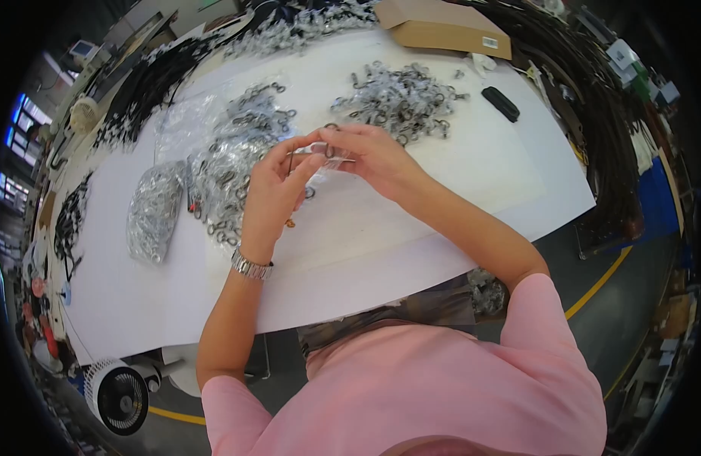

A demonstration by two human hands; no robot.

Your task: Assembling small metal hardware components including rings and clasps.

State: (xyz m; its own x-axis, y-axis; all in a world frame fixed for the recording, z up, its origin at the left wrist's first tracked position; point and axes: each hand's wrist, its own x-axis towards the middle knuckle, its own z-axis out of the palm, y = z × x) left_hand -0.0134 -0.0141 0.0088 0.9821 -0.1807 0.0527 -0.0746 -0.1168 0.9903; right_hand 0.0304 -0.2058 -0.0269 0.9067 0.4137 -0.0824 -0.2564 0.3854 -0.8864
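Note:
Over the middle of the white table [442,197], my two hands meet at a small dark metal clasp with a ring [330,150], partly wrapped in clear plastic. My left hand [277,173], with a metal-banded watch on its wrist, pinches it from the left. From the other side my right hand [375,156] grips it with thumb and fingers. Fingers cover much of the piece. Close by my left hand lies a heap of plastic-wrapped metal clasps [233,163]. A second heap of similar clasps [402,95] spreads just beyond my right hand.
A stuffed clear bag [154,213] lies at the left. Dark straps [157,80] line the far left, more straps [605,144] the right edge. A cardboard box [442,34] stands at the back, near a black oblong object [501,104]. A fan [121,397] is at lower left.

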